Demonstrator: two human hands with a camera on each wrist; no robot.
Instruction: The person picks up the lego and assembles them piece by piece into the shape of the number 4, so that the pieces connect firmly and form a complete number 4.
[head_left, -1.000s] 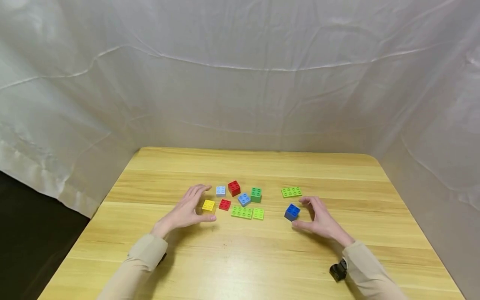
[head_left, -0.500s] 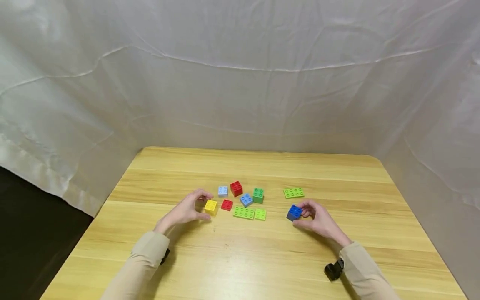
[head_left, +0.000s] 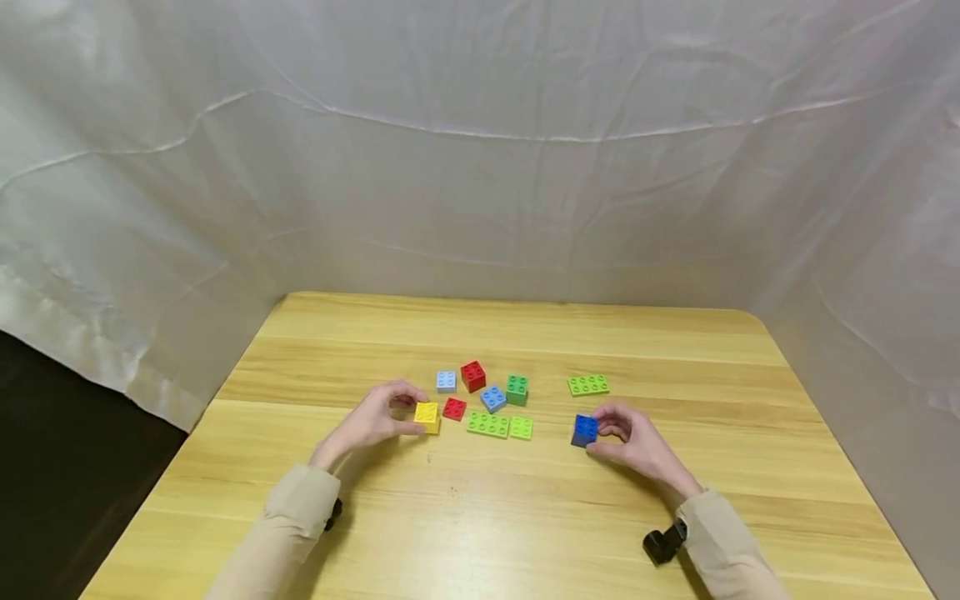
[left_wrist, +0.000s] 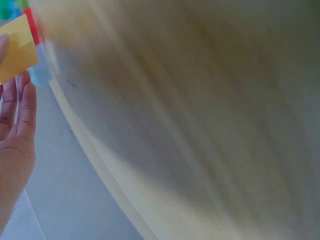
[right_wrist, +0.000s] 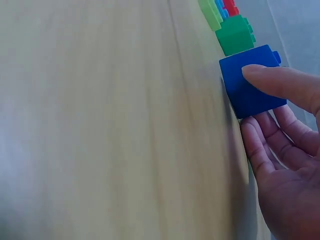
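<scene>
My left hand [head_left: 380,417] pinches a yellow toy building brick [head_left: 427,417] between thumb and fingers, at the left end of a loose group of bricks. In the left wrist view the yellow brick [left_wrist: 19,49] shows at the upper left edge, partly cut off. Over on the right, my right hand [head_left: 636,442] grips a dark blue brick [head_left: 584,430], studs up. The right wrist view has the thumb lying flat on one side of the blue brick [right_wrist: 252,82], the fingers behind it.
Between the hands lie a flat red brick [head_left: 454,408], a light blue brick [head_left: 446,382], a tall red brick [head_left: 473,376], a blue brick [head_left: 492,399], a green brick [head_left: 517,390] and lime flat bricks [head_left: 487,424]. Another lime brick [head_left: 588,385] sits behind the dark blue one.
Both hands have closed from a loose spread onto their bricks. The yellow brick has shifted slightly right and turned; the dark blue brick has turned a little to face squarely.
</scene>
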